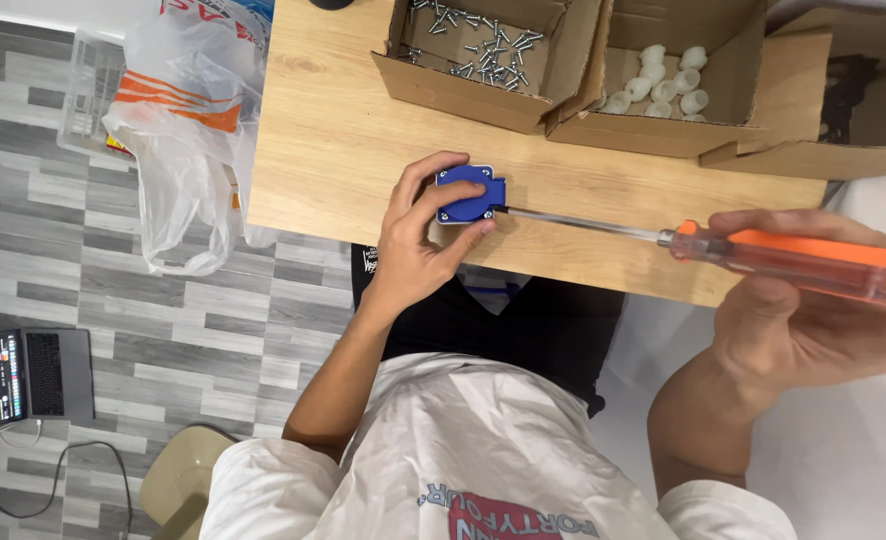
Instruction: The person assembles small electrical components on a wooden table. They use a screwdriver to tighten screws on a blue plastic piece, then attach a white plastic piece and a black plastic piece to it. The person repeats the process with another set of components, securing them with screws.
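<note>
The left hand (pixel 418 245) holds a small blue socket (pixel 468 194) down on the wooden counter (pixel 333 150). Its grip is closed around the socket: fingers curl over the top and left side, and the thumb presses along the lower edge. The socket sits near the counter's front edge, about midway along it.

The right hand (pixel 813 310) is wrapped shut around the orange handle of a screwdriver (pixel 763 255), to the right of the socket and just past the counter's front edge. The long metal shaft runs left from the handle, low across the counter, and its tip meets the right side of the socket.

Behind the socket, at the back of the counter, stands an open cardboard box of screws (pixel 478 50). Just right of it is a second open box holding white plastic caps (pixel 663 85). A third box (pixel 843 100), further right, holds dark parts too shadowed to make out.

Left of the socket, a white plastic bag (pixel 188 130) with orange stripes hangs beside the counter's end. Lower left of the socket, on the grey plank floor (pixel 63 250), lies an open laptop (pixel 23 378) with its screen lit.
</note>
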